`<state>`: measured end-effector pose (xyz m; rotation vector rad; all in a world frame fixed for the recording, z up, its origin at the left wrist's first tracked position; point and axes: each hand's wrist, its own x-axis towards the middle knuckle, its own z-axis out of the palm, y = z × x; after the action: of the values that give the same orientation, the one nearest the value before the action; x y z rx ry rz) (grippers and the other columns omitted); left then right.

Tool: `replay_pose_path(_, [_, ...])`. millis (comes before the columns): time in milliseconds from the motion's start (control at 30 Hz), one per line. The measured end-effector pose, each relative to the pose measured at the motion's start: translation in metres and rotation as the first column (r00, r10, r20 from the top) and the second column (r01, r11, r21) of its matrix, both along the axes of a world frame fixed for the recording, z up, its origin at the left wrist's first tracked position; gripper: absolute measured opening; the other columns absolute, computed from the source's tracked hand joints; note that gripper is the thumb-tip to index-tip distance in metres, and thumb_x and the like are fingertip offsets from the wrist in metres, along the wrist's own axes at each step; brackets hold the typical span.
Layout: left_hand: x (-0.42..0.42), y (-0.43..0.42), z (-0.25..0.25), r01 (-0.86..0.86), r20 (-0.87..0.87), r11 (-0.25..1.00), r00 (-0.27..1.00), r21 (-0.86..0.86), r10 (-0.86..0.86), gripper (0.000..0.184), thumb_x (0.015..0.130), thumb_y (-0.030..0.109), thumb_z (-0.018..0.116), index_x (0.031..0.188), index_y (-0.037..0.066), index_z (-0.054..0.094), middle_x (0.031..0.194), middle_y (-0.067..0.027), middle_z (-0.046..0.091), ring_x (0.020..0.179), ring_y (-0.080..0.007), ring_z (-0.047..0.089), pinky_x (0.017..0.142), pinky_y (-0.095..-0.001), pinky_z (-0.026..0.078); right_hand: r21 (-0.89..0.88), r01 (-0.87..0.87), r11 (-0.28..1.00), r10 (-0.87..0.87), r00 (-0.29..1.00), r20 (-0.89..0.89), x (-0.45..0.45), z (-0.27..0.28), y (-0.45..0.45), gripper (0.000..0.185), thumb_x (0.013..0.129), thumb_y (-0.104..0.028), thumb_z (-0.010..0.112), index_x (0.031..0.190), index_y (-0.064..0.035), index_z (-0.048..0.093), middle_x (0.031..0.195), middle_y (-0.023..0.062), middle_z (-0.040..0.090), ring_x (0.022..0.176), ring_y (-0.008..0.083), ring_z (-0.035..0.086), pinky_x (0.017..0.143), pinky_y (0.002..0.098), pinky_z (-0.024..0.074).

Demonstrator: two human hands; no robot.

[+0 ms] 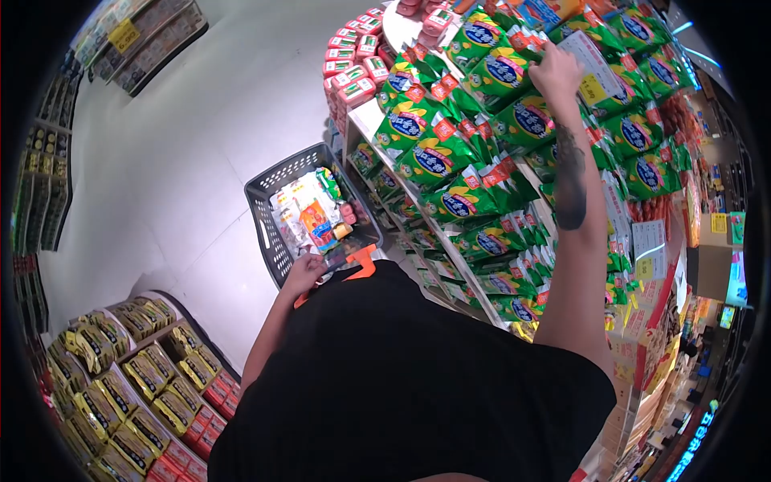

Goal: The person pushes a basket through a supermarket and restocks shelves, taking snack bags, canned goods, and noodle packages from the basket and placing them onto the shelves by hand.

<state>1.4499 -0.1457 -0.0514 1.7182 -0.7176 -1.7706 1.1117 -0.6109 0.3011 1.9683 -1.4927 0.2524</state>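
My right hand (556, 74) reaches up to the slanted shelf, its fingers curled at the top edge of a green snack bag (504, 74); the fingertips are partly hidden. A white and yellow price sign (593, 68) stands just beside that hand. Low in front of me, my left hand (303, 273) is closed at the near rim of a dark grey shopping basket (255, 197). What it grips is unclear, though an orange handle-like part (363, 261) lies close by. Inside the basket are white packages (299, 193), an orange packet (317, 225) and a green packet (328, 183).
Rows of green bags (434, 157) fill the display on my right. Red and white packs (353, 76) are stacked at its far end. Gold packets (128, 369) sit on a rack at lower left. Grey floor (185, 169) runs between this rack and the basket.
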Motion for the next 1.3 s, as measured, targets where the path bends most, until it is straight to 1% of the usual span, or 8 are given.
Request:
replay_pose_path(233, [-0.004, 0.014, -0.02, -0.112, -0.084, 0.99, 0.989, 0.087, 0.119, 0.02, 0.091, 0.014, 0.064, 0.105, 0.001, 0.059, 0.071, -0.0029, 0.061, 0.054, -0.0079, 0.055, 0.044, -0.0232, 0.044, -0.163, -0.662, 0.732, 0.619, 0.547, 0.563, 0.097, -0.057, 0.172, 0.015, 0.077, -0.003, 0.073, 0.09, -0.0089, 0.068, 0.088, 0.0086, 0.068, 0.08, 0.0261, 0.062, 0.073, 0.0363, 0.0462])
replay_pose_path(300, [0.002, 0.012, -0.03, -0.116, -0.104, 0.983, 0.986, 0.144, 0.132, 0.029, 0.089, 0.018, 0.067, 0.11, 0.0, 0.059, 0.073, -0.004, 0.062, 0.055, -0.0093, 0.059, 0.046, -0.0249, 0.05, 0.076, -0.832, 0.55, 0.543, 0.425, 0.724, 0.119, -0.118, 0.227, 0.013, 0.076, 0.001, 0.072, 0.085, -0.0061, 0.067, 0.085, 0.0093, 0.066, 0.078, 0.025, 0.062, 0.07, 0.0351, 0.0483])
replay_pose_path(500, [0.01, -0.012, -0.093, -0.121, -0.094, 0.96, 0.984, 0.254, 0.149, 0.016, 0.083, 0.013, 0.058, 0.092, 0.003, 0.066, 0.073, -0.0057, 0.064, 0.053, -0.0139, 0.062, 0.044, -0.029, 0.05, 0.687, -0.722, 0.082, -0.231, 0.656, 0.718, 0.136, -0.255, 0.366, 0.014, 0.079, -0.014, 0.075, 0.087, -0.0035, 0.072, 0.085, 0.0126, 0.07, 0.075, 0.0296, 0.065, 0.077, 0.0399, 0.0514])
replay_pose_path(767, [0.017, -0.095, -0.161, -0.04, -0.186, 0.902, 0.974, 0.43, 0.132, 0.036, 0.093, 0.024, 0.057, 0.122, 0.003, 0.06, 0.105, -0.0096, 0.069, 0.073, -0.02, 0.068, 0.065, -0.0354, 0.058, 0.642, -0.699, 0.316, -0.001, 0.676, 0.737, 0.138, -0.301, 0.397, 0.024, 0.072, -0.014, 0.07, 0.057, -0.008, 0.052, 0.055, 0.0101, 0.052, 0.055, 0.0308, 0.053, 0.058, 0.04, 0.0426])
replay_pose_path(900, [0.015, -0.144, -0.206, -0.14, -0.112, 0.897, 0.972, 0.418, 0.204, 0.024, 0.088, 0.022, 0.061, 0.092, -0.001, 0.067, 0.089, -0.011, 0.07, 0.064, -0.0221, 0.066, 0.058, -0.0343, 0.057, 0.583, -0.732, 0.352, -0.011, 0.62, 0.785, 0.14, -0.302, 0.397, 0.019, 0.064, -0.008, 0.063, 0.055, -0.0061, 0.047, 0.054, 0.0121, 0.049, 0.053, 0.0326, 0.051, 0.057, 0.0411, 0.0415])
replay_pose_path(1033, [0.024, -0.192, -0.282, 0.137, 0.104, 0.921, 0.977, 0.366, -0.187, 0.036, 0.086, 0.03, 0.061, 0.097, -0.003, 0.07, 0.095, -0.0206, 0.072, 0.08, -0.0291, 0.072, 0.071, -0.0389, 0.057, 0.637, -0.722, 0.268, -0.054, 0.649, 0.759, 0.14, -0.299, 0.39, 0.011, 0.058, -0.008, 0.059, 0.057, -0.0047, 0.048, 0.06, 0.0119, 0.052, 0.058, 0.0312, 0.055, 0.062, 0.0388, 0.0455])
replay_pose_path(1233, [0.013, -0.225, -0.38, 0.001, 0.323, 0.952, 0.941, 0.306, -0.105, 0.038, 0.081, 0.039, 0.071, 0.088, 0.001, 0.072, 0.083, -0.0144, 0.072, 0.083, -0.0276, 0.069, 0.081, -0.0391, 0.052, 0.703, -0.667, 0.247, -0.125, 0.697, 0.706, 0.151, -0.296, 0.379, 0.01, 0.056, -0.01, 0.058, 0.062, -0.0043, 0.052, 0.068, 0.013, 0.058, 0.072, 0.031, 0.062, 0.074, 0.0401, 0.0488])
replay_pose_path(1300, [0.005, -0.233, -0.401, -0.208, 0.422, 0.948, 0.902, 0.242, 0.09, 0.054, 0.082, 0.044, 0.069, 0.104, -0.005, 0.07, 0.109, -0.0222, 0.07, 0.102, -0.0322, 0.068, 0.087, -0.0411, 0.052, 0.744, -0.634, 0.213, -0.157, 0.729, 0.666, 0.143, -0.298, 0.385, 0.011, 0.058, -0.012, 0.058, 0.064, -0.0038, 0.054, 0.074, 0.0145, 0.061, 0.079, 0.033, 0.064, 0.08, 0.0432, 0.049])
